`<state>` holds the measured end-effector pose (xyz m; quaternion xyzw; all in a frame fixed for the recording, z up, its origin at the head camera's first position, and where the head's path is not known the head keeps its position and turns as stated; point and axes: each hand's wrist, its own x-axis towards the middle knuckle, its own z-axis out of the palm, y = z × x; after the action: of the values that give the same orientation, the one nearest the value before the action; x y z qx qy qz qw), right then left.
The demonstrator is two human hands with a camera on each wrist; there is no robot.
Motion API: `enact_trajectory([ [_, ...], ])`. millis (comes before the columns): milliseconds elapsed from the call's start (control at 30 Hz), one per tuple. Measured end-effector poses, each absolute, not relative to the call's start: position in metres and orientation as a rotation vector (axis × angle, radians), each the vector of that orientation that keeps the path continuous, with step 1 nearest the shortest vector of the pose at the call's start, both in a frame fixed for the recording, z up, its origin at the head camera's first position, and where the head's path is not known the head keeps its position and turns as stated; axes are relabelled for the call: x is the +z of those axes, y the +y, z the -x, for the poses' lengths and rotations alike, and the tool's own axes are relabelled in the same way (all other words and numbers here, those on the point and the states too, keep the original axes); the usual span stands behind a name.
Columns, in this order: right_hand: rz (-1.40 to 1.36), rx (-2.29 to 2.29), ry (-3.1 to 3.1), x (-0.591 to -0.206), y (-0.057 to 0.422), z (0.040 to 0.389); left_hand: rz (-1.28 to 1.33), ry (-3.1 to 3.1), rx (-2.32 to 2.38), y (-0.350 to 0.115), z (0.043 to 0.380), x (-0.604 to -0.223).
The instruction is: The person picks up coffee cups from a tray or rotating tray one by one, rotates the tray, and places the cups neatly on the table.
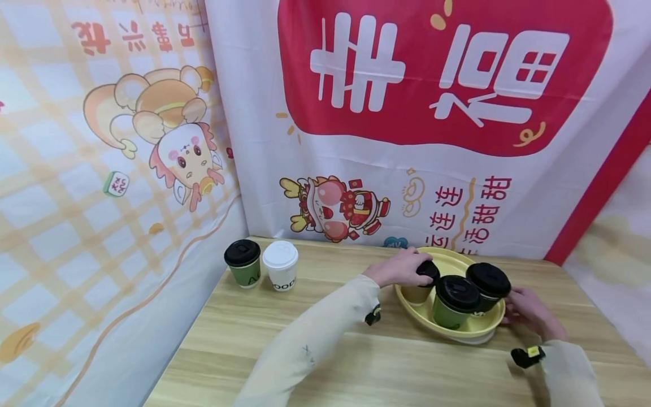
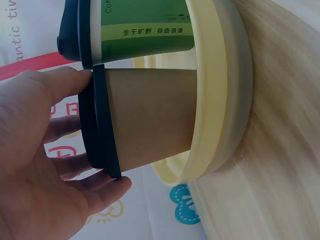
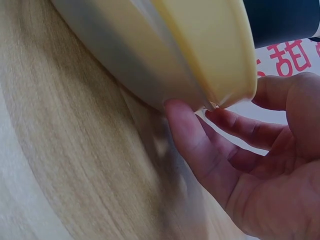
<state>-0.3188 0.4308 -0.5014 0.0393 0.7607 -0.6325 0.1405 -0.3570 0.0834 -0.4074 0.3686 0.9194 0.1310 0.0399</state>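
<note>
Left hand (image 1: 404, 268) grips brown cup (image 2: 150, 115); right hand (image 1: 534, 314) apparently touches yellow tray (image 2: 211, 90).

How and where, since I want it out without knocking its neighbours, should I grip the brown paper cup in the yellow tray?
I'd grip the brown paper cup high on its body, just under the black lid, from the left. It stands upright, narrowing downward; the yellow tray rises around its base, and a green cup stands close on its right.

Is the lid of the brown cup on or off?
On: the black lid covers the brown cup, and the left hand grips that lid.
</note>
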Motion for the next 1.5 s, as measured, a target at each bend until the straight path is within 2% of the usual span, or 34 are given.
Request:
enact_trajectory([
  [400,-0.111,-1.824,2.199,-0.503,0.426,0.318,-1.202,2.811,0.691,0.032,0.365,-0.384],
  [733,-0.109,-1.838,2.184,-0.505,0.428,0.317,-1.106,2.808,0.812,-0.011,0.376,-0.375],
  [1100,-0.096,-1.848,2.174,-0.507,0.431,0.314,-0.887,2.871,0.715,-0.050,0.378,-0.390],
  [1500,-0.081,-1.839,2.198,-0.503,0.430,0.314,-0.799,2.951,0.692,-0.089,0.369,-0.410],
])
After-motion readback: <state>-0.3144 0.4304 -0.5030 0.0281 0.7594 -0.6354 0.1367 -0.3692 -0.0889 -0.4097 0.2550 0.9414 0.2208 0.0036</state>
